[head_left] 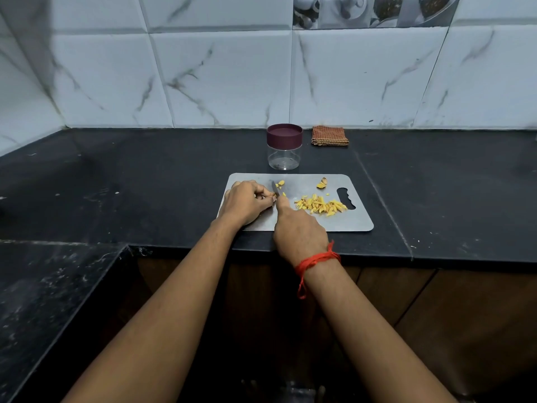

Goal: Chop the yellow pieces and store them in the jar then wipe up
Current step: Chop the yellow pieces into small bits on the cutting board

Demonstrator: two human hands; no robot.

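Chopping is partway: a pile of yellow pieces [319, 205] lies mid-frame on the board [345, 223]. The left hand [247, 202] pinches another piece at the knife [275, 189], which the right hand [299, 231] grips. Above, the jar [284, 146] stands lidded, empty; the cloth [329, 136] lies folded, unused.

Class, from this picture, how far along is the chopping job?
Done: a pile of chopped yellow pieces on the metal cutting board. In hand: right hand cutting with knife, left hand pinching a piece. Left: one chunk uncut, jar lidded and empty, folded cloth untouched.
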